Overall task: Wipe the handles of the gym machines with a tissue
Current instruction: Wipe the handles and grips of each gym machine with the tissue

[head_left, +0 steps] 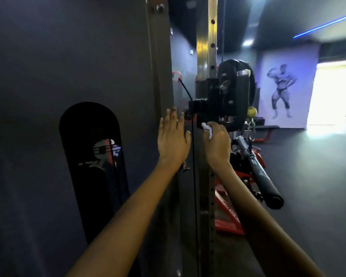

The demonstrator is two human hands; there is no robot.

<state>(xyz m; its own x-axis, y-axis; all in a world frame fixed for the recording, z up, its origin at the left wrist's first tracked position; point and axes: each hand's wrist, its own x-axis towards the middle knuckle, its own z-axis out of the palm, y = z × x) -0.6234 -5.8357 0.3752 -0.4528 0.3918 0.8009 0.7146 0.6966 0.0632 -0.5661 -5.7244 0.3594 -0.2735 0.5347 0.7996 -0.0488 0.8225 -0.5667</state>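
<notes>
1. Head view showed a tall dark panel (78, 76) filling the left side, its right edge running down just left of the left hand (173, 136).
2. The left hand was held flat with fingers straight and together, thumb out — whether the palm touched the panel edge could not be told. It held nothing.
3. The right hand (218, 144) had its fingers curled around a crumpled white tissue (207, 129), which stuck out at the top of the fist against the lower edge of a black bracket (210, 100) on the machine.
4. A thin black cable (194, 176) ran down between the two hands, close to both.
5. The bracket sat on an upright metal post with holes (212, 37); a black weight plate (238, 92) hung just right of it, above the right hand.
6. Below and right of the right forearm, a black padded bar (262, 176) slanted out over a red frame (226, 214) — little room on that side.
7. Open dark floor (318, 176) lay to the right, reaching a wall with a bodybuilder picture (282, 90) and a bright doorway (336, 92).
8. An arched opening (92, 156) in the panel showed dim red and white shapes inside, too dark to make out.
</notes>
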